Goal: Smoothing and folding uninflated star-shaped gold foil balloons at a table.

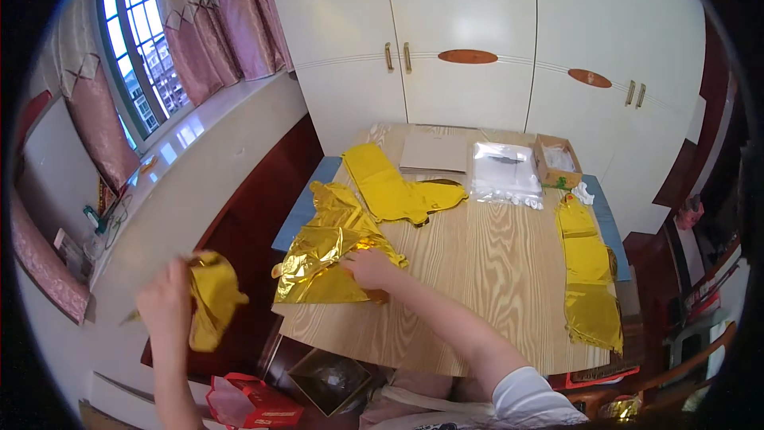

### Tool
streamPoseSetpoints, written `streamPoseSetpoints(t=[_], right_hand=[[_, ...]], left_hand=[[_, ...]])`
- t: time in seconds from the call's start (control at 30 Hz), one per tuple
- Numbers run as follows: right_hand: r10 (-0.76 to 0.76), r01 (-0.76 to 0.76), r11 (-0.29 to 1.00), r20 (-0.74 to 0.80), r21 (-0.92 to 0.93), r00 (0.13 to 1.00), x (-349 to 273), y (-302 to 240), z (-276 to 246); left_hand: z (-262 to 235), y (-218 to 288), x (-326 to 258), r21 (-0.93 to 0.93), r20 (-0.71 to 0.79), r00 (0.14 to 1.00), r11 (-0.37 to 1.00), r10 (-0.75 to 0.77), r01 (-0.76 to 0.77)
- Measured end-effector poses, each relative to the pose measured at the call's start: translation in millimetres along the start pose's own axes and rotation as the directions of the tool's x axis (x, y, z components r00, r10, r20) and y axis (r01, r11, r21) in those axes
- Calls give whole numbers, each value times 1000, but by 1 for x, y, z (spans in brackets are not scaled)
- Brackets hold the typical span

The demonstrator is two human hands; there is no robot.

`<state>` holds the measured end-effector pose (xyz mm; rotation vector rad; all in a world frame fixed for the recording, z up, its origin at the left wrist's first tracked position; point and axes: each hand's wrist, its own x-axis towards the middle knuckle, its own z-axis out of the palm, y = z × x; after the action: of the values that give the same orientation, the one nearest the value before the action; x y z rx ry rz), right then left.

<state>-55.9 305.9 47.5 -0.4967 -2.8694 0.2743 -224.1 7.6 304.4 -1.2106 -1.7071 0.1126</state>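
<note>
At the far left, a window [139, 40] is flanked by pink curtains [195, 48]. Off the left side of the bench [493, 287], a small gold foil piece [213, 302] is gripped and hung from the left hand [165, 299], whose fingers are closed on it. Below, a red bag [253, 403] is seen. The hands are held well apart. On the bench's left part, a crumpled gold foil sheet [322, 243] is touched by the right hand [372, 268]; whether it is pinched or only pressed cannot be told. Just behind, a flatter yellow foil piece [398, 187] is laid out. Toward the back, flat beige card [434, 153], a clear plastic packet [505, 175] and an open cardboard box [559, 161] are placed in a row. Near the right edge, a long yellow foil strip [589, 271] is laid lengthwise, with a white crumpled scrap [584, 193] set by its far end.
</note>
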Motion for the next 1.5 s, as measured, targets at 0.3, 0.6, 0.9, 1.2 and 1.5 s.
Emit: streamPoseSetpoints(t=[0.3, 0.6, 0.9, 1.2, 1.5], right_hand=[[402, -321, 803, -58, 501, 914, 44, 31, -28], [210, -145, 234, 95, 961, 973, -17, 22, -51], [10, -132, -357, 145, 925, 989, -225, -5, -66], [706, -447, 155, 218, 881, 674, -324, 13, -55], [801, -706, 588, -165, 394, 575, -373, 67, -98]], left_hand=[[-53, 39, -32, -621, 241, 969, 775, 48, 116], [-54, 53, 6, -909, 389, 898, 249, 209, 335], [32, 170, 65, -914, 384, 867, -4, 318, 406], [107, 324, 103, -829, 398, 737, -130, 547, 544], [115, 440, 98, -988, 118, 949, 132, 294, 82]])
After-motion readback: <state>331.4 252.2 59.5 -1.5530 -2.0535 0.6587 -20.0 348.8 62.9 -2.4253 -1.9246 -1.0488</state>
